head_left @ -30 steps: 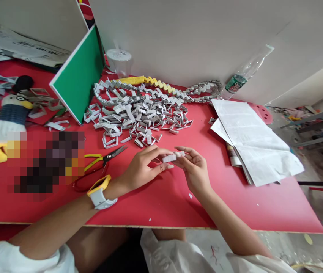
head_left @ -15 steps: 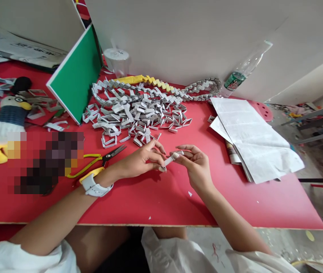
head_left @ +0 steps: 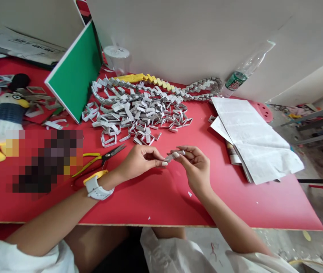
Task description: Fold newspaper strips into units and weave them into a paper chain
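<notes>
A small folded paper strip (head_left: 174, 156) is held between both hands above the red table. My left hand (head_left: 142, 162), with a white and yellow watch on its wrist, pinches the strip's left end between thumb and fingers. At the other end, the thumb and fingers of my right hand (head_left: 196, 165) are closed on the strip, and the fingertips cover part of it. Just beyond my hands lies a heap of folded paper links (head_left: 138, 113). Scissors with yellow handles (head_left: 104, 157) rest on the table to the left, near my left wrist.
A woven paper chain (head_left: 161, 86), partly yellow, runs behind the heap. Paper sheets (head_left: 259, 136) lie at the right, with a plastic bottle (head_left: 235, 80) behind them. A lidded cup (head_left: 117, 60) stands near a green board (head_left: 76, 72). A plush bird (head_left: 7, 113) sits at the left.
My left fingers have closed in a pinch on the strip's left end; before, they were more spread. The right hand has hardly moved.
</notes>
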The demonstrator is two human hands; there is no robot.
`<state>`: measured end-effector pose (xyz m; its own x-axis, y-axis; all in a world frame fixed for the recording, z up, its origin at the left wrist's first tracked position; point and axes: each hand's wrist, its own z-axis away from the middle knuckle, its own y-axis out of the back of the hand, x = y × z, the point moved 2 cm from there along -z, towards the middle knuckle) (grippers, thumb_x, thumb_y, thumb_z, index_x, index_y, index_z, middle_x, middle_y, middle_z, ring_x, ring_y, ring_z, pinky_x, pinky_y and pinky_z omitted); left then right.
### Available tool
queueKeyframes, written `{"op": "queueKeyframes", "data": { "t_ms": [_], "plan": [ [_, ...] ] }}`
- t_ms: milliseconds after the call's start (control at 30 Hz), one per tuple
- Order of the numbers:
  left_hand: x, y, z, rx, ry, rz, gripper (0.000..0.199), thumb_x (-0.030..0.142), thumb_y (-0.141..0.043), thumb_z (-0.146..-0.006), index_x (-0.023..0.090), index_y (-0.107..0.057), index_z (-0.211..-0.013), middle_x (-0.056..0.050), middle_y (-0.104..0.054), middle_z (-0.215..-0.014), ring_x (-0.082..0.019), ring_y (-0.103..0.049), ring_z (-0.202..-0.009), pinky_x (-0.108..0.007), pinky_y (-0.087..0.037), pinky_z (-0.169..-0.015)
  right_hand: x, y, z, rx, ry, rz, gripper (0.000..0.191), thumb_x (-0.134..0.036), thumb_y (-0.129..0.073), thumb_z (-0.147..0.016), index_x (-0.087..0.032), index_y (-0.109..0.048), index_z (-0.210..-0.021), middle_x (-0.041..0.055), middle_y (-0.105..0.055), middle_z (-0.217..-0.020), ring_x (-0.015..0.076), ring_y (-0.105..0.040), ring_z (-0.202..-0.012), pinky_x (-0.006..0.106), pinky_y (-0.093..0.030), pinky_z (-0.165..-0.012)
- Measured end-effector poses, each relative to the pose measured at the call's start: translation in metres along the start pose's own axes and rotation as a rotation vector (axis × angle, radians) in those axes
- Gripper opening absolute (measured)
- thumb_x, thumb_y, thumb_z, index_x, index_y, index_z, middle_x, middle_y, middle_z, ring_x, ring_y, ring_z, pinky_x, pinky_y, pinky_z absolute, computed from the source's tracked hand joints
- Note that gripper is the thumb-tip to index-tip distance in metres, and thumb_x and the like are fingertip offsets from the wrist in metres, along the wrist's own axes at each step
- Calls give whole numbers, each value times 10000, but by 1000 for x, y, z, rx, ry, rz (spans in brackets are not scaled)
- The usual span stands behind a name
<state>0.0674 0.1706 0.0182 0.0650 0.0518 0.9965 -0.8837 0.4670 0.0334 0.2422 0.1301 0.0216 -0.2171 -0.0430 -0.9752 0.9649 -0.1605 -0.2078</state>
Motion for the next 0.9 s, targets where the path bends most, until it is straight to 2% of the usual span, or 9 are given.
{"op": "queueKeyframes", "data": {
  "t_ms": [267, 400, 533, 767, 833, 900],
  "plan": [
    [-1, -3, 1, 42, 35, 59, 150, 223, -762, -708, 130, -644, -701, 15, -673, -635, -149, -701, -581, -208, -583, -539, -1, -4, 3, 4, 30, 30, 152, -182, -745, -772, -206, -681, -908, 26, -781, -864, 179, -746, -852, 300, -600, -805],
    [-3, -3, 1, -8, 33, 84, 172, 228, -742, -739, 144, -599, -784, 15, -678, -685, -147, -708, -608, -218, -588, -571, -1, -3, 4, -8, 40, 48, 152, -174, -734, -784, -212, -682, -922, 18, -781, -866, 160, -744, -842, 268, -600, -789],
    [-7, 0, 0, -48, 81, 105, 308, 242, -767, -720, 172, -532, -907, 23, -670, -665, -167, -716, -637, -239, -590, -592, -1, -3, 4, -30, 36, 72, 141, -188, -730, -789, -206, -678, -918, 30, -779, -877, 170, -745, -842, 281, -606, -785],
    [-10, 3, -2, -101, 110, 53, 308, 247, -771, -710, 170, -539, -897, 13, -670, -674, -160, -707, -630, -237, -578, -593, 0, -4, 4, -79, 35, 98, 143, -194, -724, -793, -204, -671, -925, 31, -776, -884, 170, -744, -847, 284, -608, -793],
    [-9, 3, -2, -80, 83, 22, 249, 244, -751, -728, 166, -552, -856, 11, -667, -686, -146, -699, -632, -219, -567, -581, -1, -4, 3, -103, 24, 93, 160, -194, -728, -789, -204, -671, -938, 30, -777, -886, 167, -743, -847, 285, -607, -800],
    [-7, 2, 0, -32, -4, -51, 180, 232, -728, -751, 164, -576, -821, 14, -665, -704, -121, -686, -645, -194, -556, -591, -1, -3, 1, -102, 13, 83, 177, -196, -737, -782, -206, -675, -948, 27, -777, -886, 166, -741, -851, 289, -604, -809]
  ]
}}
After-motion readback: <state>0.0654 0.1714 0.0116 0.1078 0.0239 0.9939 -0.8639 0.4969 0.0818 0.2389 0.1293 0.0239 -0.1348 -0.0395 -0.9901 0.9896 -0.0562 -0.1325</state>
